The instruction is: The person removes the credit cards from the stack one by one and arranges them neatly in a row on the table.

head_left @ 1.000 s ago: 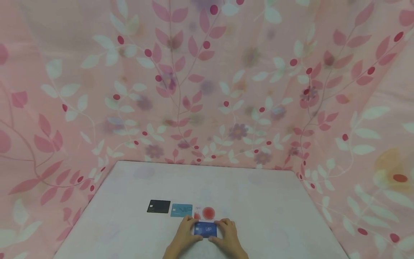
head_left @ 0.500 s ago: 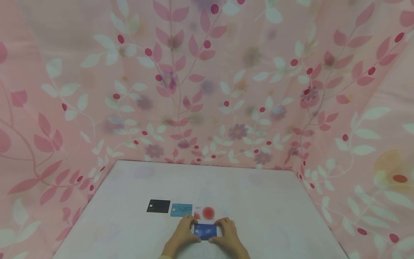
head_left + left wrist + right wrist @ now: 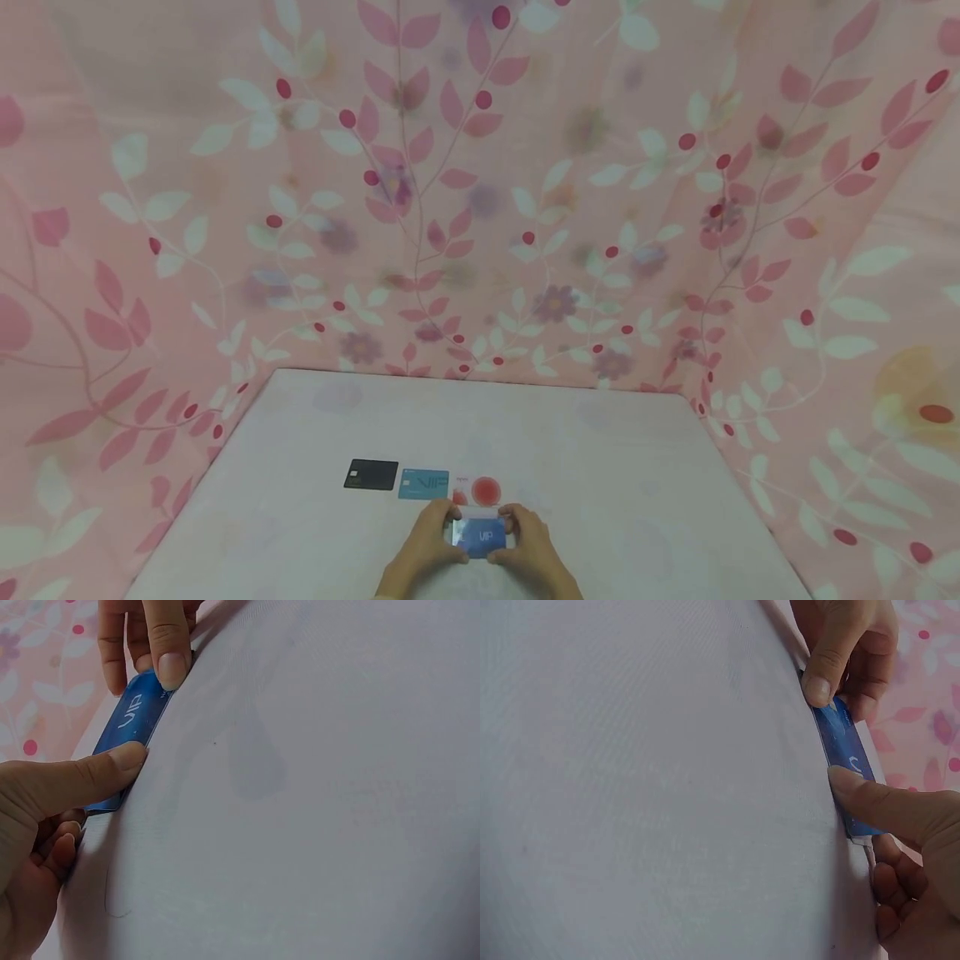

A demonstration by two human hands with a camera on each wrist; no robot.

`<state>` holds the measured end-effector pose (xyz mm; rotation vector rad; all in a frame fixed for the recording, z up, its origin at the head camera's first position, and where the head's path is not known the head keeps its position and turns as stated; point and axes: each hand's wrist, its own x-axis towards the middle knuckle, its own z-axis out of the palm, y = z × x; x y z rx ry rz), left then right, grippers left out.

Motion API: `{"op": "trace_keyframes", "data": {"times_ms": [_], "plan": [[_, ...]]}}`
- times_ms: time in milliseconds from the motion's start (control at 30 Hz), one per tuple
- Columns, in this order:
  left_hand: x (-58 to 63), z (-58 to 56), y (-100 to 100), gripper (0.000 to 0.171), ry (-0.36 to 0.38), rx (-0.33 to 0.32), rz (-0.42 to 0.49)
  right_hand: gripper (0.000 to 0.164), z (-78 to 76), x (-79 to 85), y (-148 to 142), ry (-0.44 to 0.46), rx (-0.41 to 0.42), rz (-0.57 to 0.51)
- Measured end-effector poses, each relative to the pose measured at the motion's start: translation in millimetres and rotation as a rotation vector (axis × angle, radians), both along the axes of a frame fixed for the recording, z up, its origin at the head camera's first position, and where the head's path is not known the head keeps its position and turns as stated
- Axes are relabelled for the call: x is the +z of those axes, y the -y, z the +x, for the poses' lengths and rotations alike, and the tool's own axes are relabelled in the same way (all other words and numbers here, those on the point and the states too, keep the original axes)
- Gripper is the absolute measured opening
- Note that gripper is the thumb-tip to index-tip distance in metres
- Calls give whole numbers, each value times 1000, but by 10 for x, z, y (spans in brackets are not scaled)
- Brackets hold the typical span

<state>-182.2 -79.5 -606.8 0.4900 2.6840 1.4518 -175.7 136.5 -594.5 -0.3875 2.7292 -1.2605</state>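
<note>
A blue card [image 3: 480, 538] with "VIP" printed on it lies between my two hands near the front of the table. My left hand [image 3: 426, 542] pinches its left end, and my right hand [image 3: 531, 543] pinches the right end. In the left wrist view, my left thumb presses on the face of the blue card [image 3: 124, 735] while the fingers are beneath. The right wrist view has my right thumb on the card [image 3: 842, 735] too, with a pale edge showing under its near end. Whether the card touches the table is hard to tell.
Behind the hands, a black card [image 3: 372, 474], a light blue VIP card [image 3: 423, 484] and a white card with red circles [image 3: 486, 491] lie in a row on the white table [image 3: 600, 467]. Pink floral cloth [image 3: 480, 208] hangs around the table's back and sides.
The blue card has moved slightly toward me, away from the red-circle card, and its face now catches more light. Both hands keep hold of it. The row of cards stays put.
</note>
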Motion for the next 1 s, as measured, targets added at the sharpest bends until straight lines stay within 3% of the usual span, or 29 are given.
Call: {"op": "trace_keyframes", "data": {"times_ms": [233,467,600,833,1000], "plan": [[-22,46,-1,51,2,2,27,67,50,-3,18,-27,22,-7],[-40,78,31,52,3,0,44,62,123,3,7,-99,50,-88],[-38,89,34,58,39,-4,37,60,153,9,-14,-105,51,-96],[-18,130,14,63,-49,-43,-61,58,161,-7,-56,-110,60,-104],[-11,216,-7,63,-24,-28,-19,61,195,-29,-110,-126,97,-108]]}}
